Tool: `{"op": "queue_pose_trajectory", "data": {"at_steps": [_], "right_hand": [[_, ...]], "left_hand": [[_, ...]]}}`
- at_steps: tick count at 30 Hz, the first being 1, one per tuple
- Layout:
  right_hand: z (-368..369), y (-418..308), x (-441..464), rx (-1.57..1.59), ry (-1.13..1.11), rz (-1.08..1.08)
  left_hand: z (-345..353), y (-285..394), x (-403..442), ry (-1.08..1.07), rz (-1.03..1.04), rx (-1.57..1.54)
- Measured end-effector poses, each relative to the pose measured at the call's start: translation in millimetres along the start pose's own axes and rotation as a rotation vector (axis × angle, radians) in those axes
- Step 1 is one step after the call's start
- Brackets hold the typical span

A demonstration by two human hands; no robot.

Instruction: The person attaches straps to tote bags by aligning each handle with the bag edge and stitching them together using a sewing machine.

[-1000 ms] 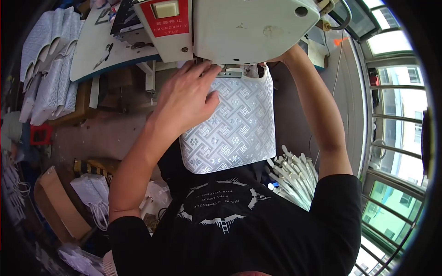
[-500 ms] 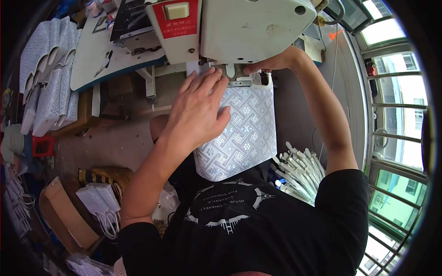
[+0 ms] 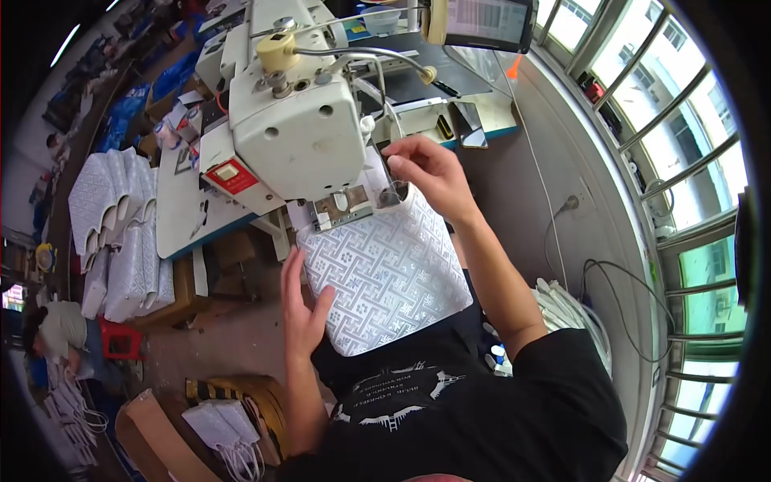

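Observation:
A silver-white patterned fabric bag (image 3: 385,277) hangs at the front of a sewing machine (image 3: 301,132), its upper edge by the metal clamp plate (image 3: 341,207). My left hand (image 3: 303,317) rests at the bag's left edge, fingers stretched up along the side and thumb apart on its face. My right hand (image 3: 430,173) is raised above the bag's upper right corner, beside the machine head. Its thumb and index finger are bent together; whatever lies between them is too small to make out. The bag's open corner shows dark inside, just below this hand.
Stacked patterned bags (image 3: 120,209) stand left of the white table (image 3: 181,217), where thread snips (image 3: 199,218) lie. A phone (image 3: 468,124) and a screen (image 3: 490,24) are behind the machine. A cardboard box (image 3: 165,434) sits lower left, and white strips (image 3: 566,313) lie at right near the wall.
My view has tilted upward. My left hand has moved from the bag's top down to its left edge. My right hand has come out from behind the machine head and risen.

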State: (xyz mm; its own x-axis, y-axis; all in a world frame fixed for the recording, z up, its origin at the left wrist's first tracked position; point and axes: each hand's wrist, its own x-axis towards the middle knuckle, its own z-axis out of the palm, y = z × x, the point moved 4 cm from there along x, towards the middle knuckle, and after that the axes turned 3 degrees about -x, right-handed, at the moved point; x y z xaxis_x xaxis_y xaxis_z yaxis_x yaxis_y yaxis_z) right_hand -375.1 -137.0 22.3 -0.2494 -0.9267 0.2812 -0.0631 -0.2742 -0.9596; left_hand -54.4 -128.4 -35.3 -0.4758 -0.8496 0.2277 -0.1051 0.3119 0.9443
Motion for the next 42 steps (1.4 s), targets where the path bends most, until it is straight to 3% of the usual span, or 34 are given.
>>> {"op": "queue_pose_trajectory", "data": {"at_steps": [1,4,5,8,13,17,21,24,25,28,33,35,36,39,42], "right_hand": [[-1.2,-8.2,1.2,0.013,0.013,-0.006],[11.6,-78.2,9.5,-0.075,0.116,-0.452],[14.7,-86.5,11.3,-0.071,0.117,-0.466],[30.7,-100.6,15.5,-0.13,0.019,-0.326],[35.9,-105.0,25.3,0.33,0.026,-0.164],[29.4,-97.4,25.4,0.288,0.012,-0.101],[24.2,-79.5,18.3,0.244,-0.168,-0.335],[19.7,-76.5,4.7,-0.14,-0.284,-0.618],[18.3,-74.9,-6.2,-0.141,-0.271,-0.587],[12.6,-93.9,-28.0,-0.286,-0.299,-0.622],[-15.9,-47.6,-61.7,-0.062,-0.084,-0.381],[-34.5,-16.2,-70.9,-0.428,-0.067,-0.188],[-42.3,-17.5,-75.5,-0.432,-0.063,-0.19],[-52.0,-2.4,-104.7,-0.432,-0.419,0.181],[-62.4,-1.3,-112.3,-0.529,-0.518,0.23]], "left_hand": [[2.2,-19.0,-19.8,0.011,-0.166,-0.28],[17.1,-24.1,-55.8,0.081,-0.201,-0.481],[20.5,-18.6,-65.3,0.081,-0.188,-0.474],[34.7,-10.8,-92.9,0.054,-0.444,-0.63],[40.5,2.9,-97.9,-0.087,-0.288,-0.303],[44.2,15.2,-98.6,-0.031,-0.5,-0.476],[47.1,23.3,-95.9,-0.006,-0.521,-0.552],[52.9,34.1,-98.3,-0.01,-0.609,-0.556],[52.3,30.2,-103.8,-0.024,-0.641,-0.557],[54.6,19.4,-97.8,-0.074,-0.431,-0.474],[57.9,31.2,-106.5,-0.034,-0.501,-0.536],[64.5,44.3,-115.1,-0.058,-0.495,-0.595],[67.3,46.7,-114.6,-0.079,-0.485,-0.622],[75.4,38.7,-129.2,-0.224,-0.438,-0.577],[86.9,23.2,-136.7,-0.32,-0.461,-0.576]]}}
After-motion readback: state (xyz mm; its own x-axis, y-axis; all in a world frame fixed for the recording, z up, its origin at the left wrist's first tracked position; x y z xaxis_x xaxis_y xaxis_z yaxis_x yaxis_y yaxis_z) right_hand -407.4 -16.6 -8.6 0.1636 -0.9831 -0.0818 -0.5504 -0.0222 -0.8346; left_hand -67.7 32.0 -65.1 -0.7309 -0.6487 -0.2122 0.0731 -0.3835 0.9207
